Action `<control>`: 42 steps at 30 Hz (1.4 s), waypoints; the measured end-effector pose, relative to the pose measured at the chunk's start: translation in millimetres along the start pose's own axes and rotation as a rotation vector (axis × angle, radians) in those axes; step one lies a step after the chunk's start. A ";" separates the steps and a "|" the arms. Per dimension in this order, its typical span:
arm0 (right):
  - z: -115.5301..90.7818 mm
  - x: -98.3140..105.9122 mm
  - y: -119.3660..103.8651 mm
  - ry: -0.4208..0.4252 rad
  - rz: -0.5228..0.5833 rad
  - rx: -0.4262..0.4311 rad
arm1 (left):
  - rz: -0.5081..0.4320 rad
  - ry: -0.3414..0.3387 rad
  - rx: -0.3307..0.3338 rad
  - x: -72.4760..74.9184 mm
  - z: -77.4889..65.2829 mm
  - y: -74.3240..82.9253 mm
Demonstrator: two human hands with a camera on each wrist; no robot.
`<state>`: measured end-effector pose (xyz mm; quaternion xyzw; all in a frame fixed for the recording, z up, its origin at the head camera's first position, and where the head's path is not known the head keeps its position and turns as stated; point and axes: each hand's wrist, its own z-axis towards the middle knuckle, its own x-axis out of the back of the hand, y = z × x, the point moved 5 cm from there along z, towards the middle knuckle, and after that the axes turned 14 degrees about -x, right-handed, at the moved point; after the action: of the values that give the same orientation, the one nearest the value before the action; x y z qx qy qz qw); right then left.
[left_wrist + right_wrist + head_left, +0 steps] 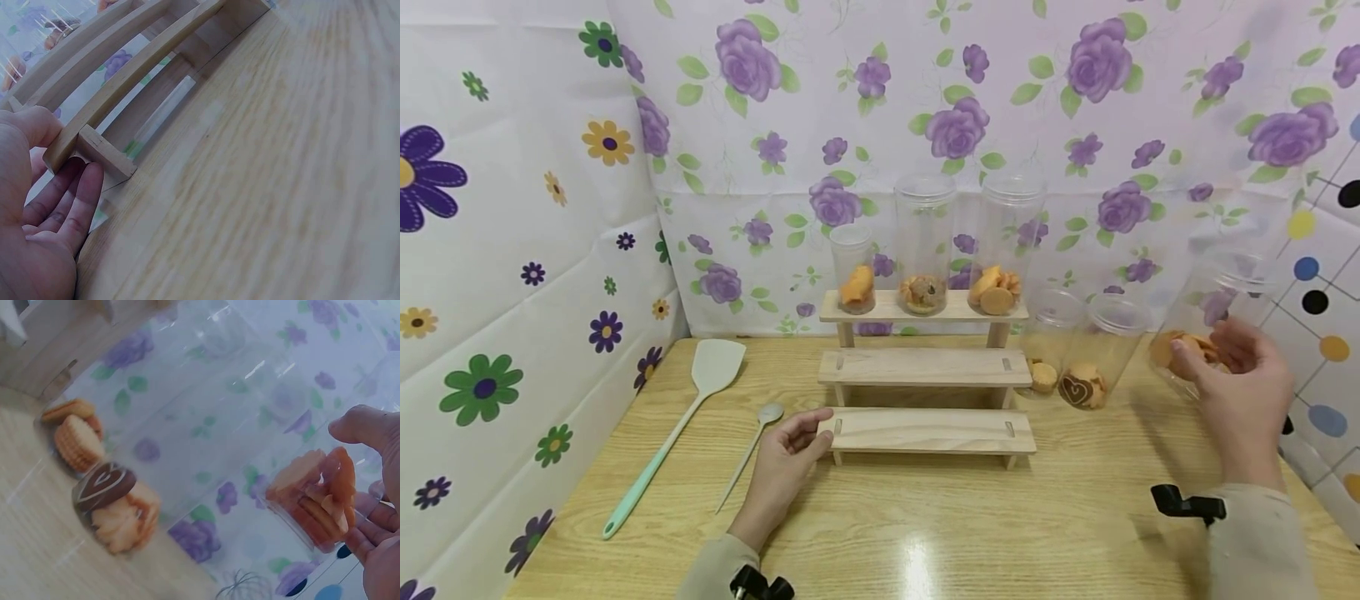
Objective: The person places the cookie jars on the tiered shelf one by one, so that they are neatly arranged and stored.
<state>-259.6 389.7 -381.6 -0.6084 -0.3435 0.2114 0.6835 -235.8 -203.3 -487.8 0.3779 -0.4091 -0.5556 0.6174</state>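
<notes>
At the right, my right hand (1247, 383) grips a clear jar (1198, 304) with cookies in its bottom. The jar leans in the head view; its base looks raised off the table in the right wrist view, where the cookies (312, 500) show beside my fingers. My left hand (786, 458) pinches the left end of the lowest tier of a three-step wooden rack (925, 429). In the left wrist view the thumb lies over the board (106, 100) and the other fingers curl below it.
Three clear jars with cookies, a short jar (852, 271), a tall jar (925, 242) and another (1009, 242), stand on the top tier. Two more jars (1052, 333) (1101, 350) stand right of the rack. A turner (658, 454) and a long spoon (748, 454) lie left.
</notes>
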 end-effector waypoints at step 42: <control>-74.5 -28.3 -83.4 -0.266 0.016 0.280 | 0.007 -0.005 0.008 0.1 -0.3 -0.7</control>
<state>-235.3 304.4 -307.9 -0.4767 -0.3932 0.3408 0.7085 -235.8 -203.4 -488.6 0.3776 -0.4142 -0.5529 0.6166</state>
